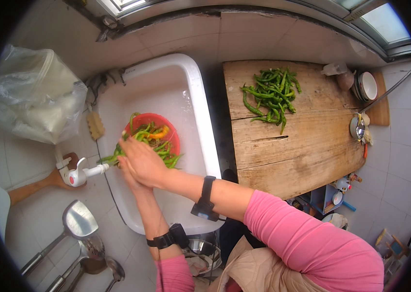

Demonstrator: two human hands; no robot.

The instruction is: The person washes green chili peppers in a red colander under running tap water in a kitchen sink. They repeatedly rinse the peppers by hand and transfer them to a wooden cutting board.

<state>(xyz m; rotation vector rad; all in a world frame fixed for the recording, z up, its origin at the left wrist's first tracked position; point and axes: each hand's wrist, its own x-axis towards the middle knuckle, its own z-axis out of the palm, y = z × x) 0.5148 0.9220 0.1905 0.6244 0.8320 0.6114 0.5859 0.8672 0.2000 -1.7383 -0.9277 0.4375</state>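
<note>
My right hand (pixel 145 160) lies over my left hand (pixel 132 179), palms facing, above the near left side of a red plastic bowl (pixel 177 142). Green chili peppers (pixel 107 159) stick out past my fingers on the left; how many are between the palms is hidden. More green peppers (pixel 161 148) fill the bowl, along with an orange one (pixel 160 133) and some brownish bits. The bowl sits in a white ceramic sink (pixel 191 109). Left of my fingertips, a white plastic tap (pixel 98 170) points into the sink.
A pile of green peppers (pixel 273 93) lies on a wooden table (pixel 300 153) right of the sink. Bowls (pixel 368 86) and a metal bowl (pixel 357 127) stand along its far edge. At left hang a plastic bag (pixel 41 98), a spatula (pixel 80 218) and several other utensils.
</note>
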